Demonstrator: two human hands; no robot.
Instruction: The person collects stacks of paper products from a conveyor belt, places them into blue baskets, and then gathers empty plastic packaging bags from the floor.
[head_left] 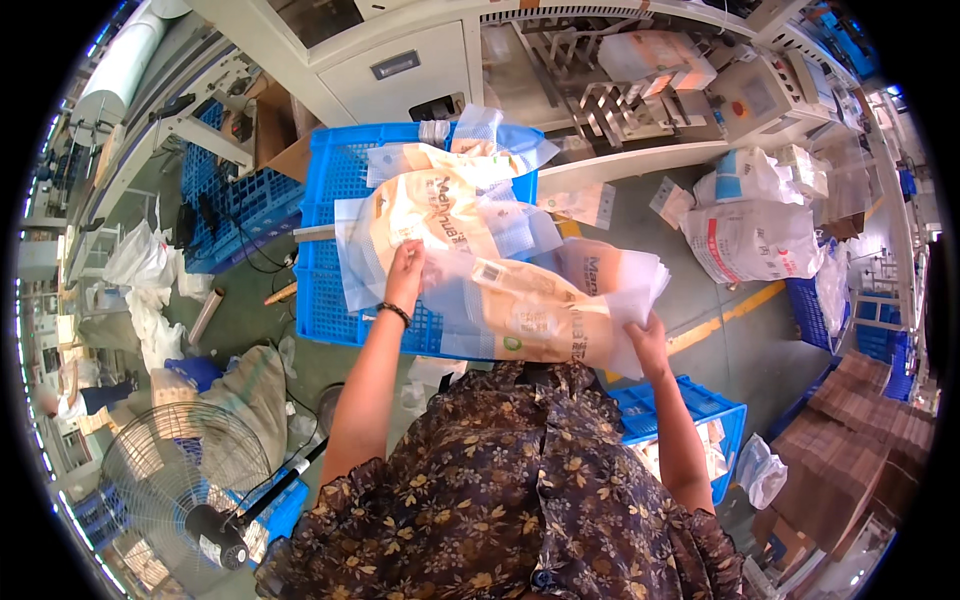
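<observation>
A stack of peach-coloured printed plastic bags [545,315] with clear edges is stretched between my hands, above the front right of a blue plastic crate [325,320]. My left hand [405,275] is closed, its fingertips pinching the left end of the bags. At their right end my right hand [648,345] is closed round the layered clear edges. More bags of the same kind [430,205] lie overlapping on the crate, just beyond my left hand. Part of the fingers of my right hand is hidden behind the plastic.
A white machine [395,75] with metal guides stands beyond the crate. White sacks [750,240] sit on the floor at the right, near stacked brown cardboard [840,440]. A standing fan [185,470] is at lower left. Another blue crate [730,425] stands by my right forearm.
</observation>
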